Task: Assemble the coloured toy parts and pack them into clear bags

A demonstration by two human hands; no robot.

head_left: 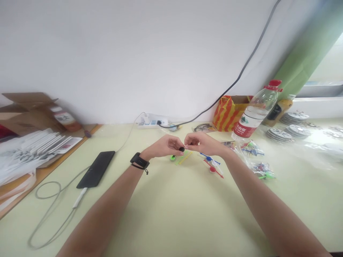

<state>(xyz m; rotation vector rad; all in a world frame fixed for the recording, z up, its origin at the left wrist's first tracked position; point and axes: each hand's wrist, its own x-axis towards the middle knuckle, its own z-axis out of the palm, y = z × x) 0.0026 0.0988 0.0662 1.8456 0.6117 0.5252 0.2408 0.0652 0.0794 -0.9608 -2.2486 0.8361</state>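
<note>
Above the middle of the pale table [166,214], my left hand [167,145] pinches a small round black piece [181,149]. Close against it on the right, my right hand [201,143] has its thumb and finger pressed together; a tiny pale bit shows at the tips, too small to name. Under the hands lie a green round piece [173,158] and a yellow stick [185,158]. A blue arrow-shaped piece [209,158] and a red one [212,169] lie beside my right wrist.
A black phone [96,169] with cables lies left. Behind are a power strip [151,123] and a striped bag [227,113]. To the right stand a water bottle [254,114], small bagged parts [262,169] and stacked discs [278,134]. White items [40,142] fill the far left.
</note>
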